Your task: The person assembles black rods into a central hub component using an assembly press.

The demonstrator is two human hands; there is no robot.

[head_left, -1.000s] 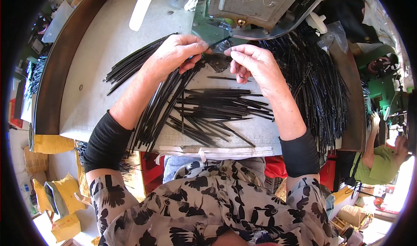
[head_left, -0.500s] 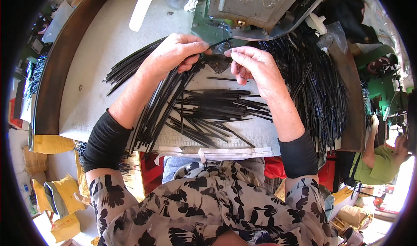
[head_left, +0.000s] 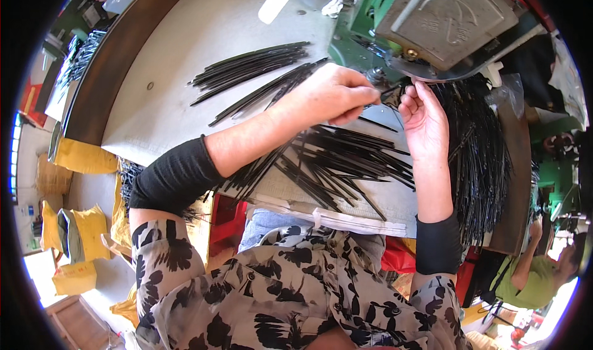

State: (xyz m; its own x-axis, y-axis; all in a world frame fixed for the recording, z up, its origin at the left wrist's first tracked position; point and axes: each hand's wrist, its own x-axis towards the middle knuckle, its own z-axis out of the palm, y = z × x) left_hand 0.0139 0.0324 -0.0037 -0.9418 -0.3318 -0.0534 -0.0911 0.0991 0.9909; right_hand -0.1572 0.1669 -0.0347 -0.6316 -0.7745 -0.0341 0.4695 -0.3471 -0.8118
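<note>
Black strips (head_left: 361, 156) lie loosely crossed on the pale table (head_left: 164, 112), beyond the person's patterned shirt (head_left: 265, 288).
The left hand (head_left: 340, 95) pinches a thin dark strip (head_left: 390, 93) at its fingertips, near the green machine (head_left: 364, 16); the right hand (head_left: 426, 124) has its fingers loosely bent below the metal housing (head_left: 445, 29), and whether they hold anything I cannot tell. Another bundle (head_left: 250, 71) lies farther left; a dense black heap (head_left: 479, 171) spreads at the right.

Black strips (head_left: 361, 152): glossy, plastic by appearance, fine detail unclear. Surface (head_left: 179, 96): smooth, low sheen. Machine cover (head_left: 448, 22): embossed metal, dull. Arm bands (head_left: 176, 174): matt cloth. Shirt (head_left: 278, 288): printed cloth. Bag (head_left: 511, 90): clear plastic, crinkled.
</note>
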